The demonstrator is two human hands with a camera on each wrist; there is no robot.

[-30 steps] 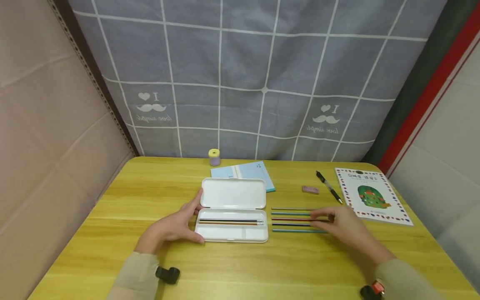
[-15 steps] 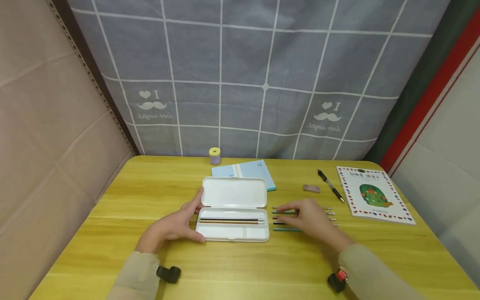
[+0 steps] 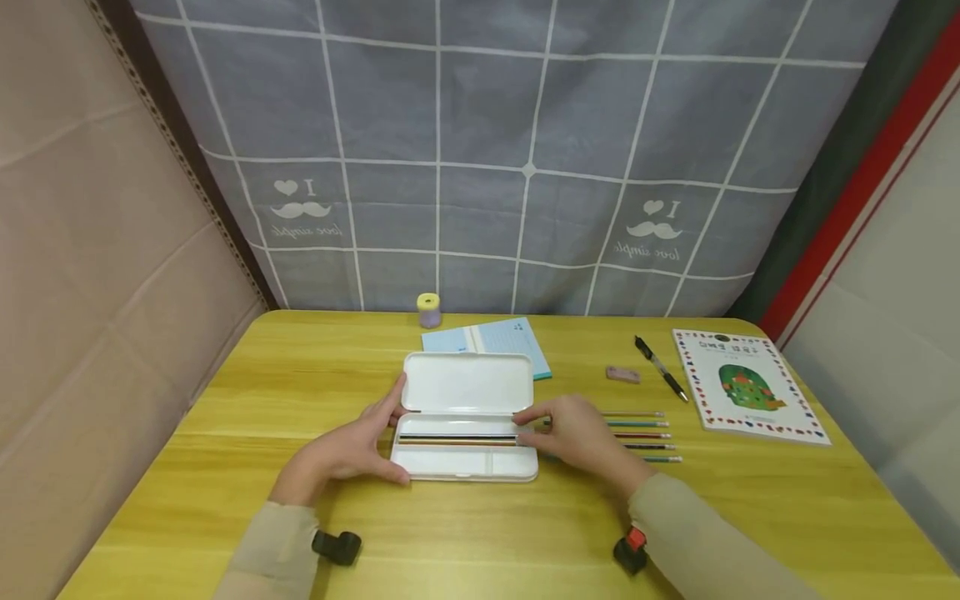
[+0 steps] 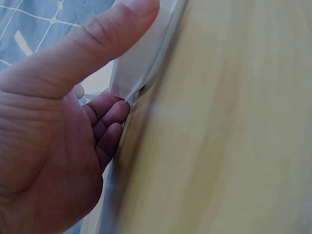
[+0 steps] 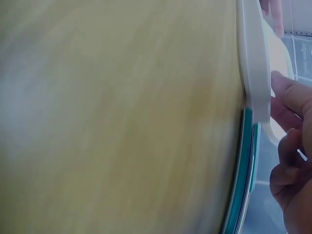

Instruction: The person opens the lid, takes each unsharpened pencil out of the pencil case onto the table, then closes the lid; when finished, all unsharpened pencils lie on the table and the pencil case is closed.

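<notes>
An open white pencil case lies on the table, with a dark pencil and an orange-brown pencil side by side in its tray. My left hand grips the case's left end, thumb at the front corner and fingers by the hinge and lid; the left wrist view shows the fingertips against the white edge. Over the tray's right end is my right hand, thumb and forefinger apart at the pencils' eraser ends. Several pencils lie in parallel rows beneath and beyond that hand, partly hidden by it.
Behind the lid lies a light blue notebook, with a yellow-and-purple container beyond it. To the right are a pink eraser, a black pen and a white picture-cover book. A grey curtain hangs behind the table.
My right hand has moved left, from over the loose pencils to the right end of the pencil case. The loose pencils stay in their rows; my left hand stays on the case.
</notes>
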